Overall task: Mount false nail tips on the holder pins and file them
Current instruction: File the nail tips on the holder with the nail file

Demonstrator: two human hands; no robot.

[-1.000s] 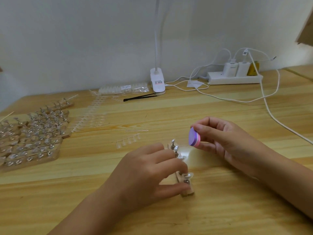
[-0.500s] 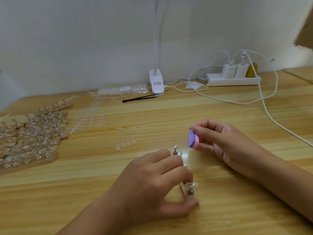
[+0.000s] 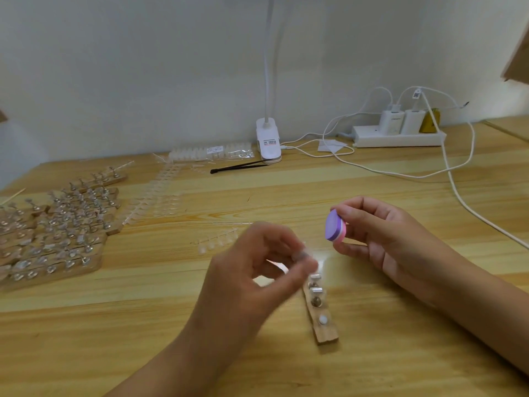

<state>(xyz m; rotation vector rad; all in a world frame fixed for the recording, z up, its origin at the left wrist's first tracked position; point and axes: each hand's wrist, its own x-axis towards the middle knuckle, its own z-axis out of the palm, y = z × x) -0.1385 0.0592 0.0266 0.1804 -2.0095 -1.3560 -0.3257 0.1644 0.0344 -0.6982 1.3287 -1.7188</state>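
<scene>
Our right hand (image 3: 380, 239) has its fingers (image 3: 357, 216) and thumb clamped on the purple-and-pink filing block (image 3: 335, 230). It holds the block up near the far end of the wooden holder (image 3: 325, 328), which lies flat on the table (image 3: 400, 353) between our hands. Our left hand (image 3: 257, 270) is blurred. Its fingers (image 3: 286, 245) are curled close together by the holder's pins (image 3: 315, 290), with something small and grey at their tips, but we cannot tell whether they actually grip it. A strip of clear nail tips (image 3: 219, 242) lies just beyond that hand, and the filled holders (image 3: 57, 239) sit well apart on the left.

We judge that we are between seating a tip and filing it. Neither hand is pressing the holder down, so a filing stroke could skid it across the smooth wood or tip it over. A tip that is only loosely seated could pop off under the block, and a clear tip would be hard to find on this table. Pressing the block too hard could also bend a pin sideways.
</scene>
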